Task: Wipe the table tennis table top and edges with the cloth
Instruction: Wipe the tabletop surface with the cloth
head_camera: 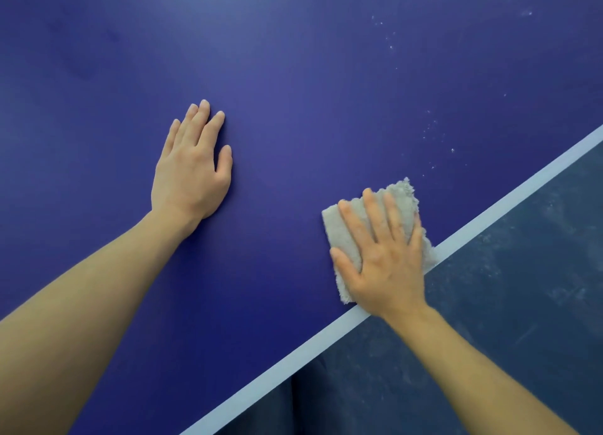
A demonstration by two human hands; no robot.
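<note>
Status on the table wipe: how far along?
Looks done: the table top around the left hand, which rests flat, shows no specks. In hand: the right hand presses the cloth flat against the white edge stripe, one corner overlapping it. Left: white specks beyond the cloth, and probably most of the stripe.

Even soft light, faint top glare, sharp.
</note>
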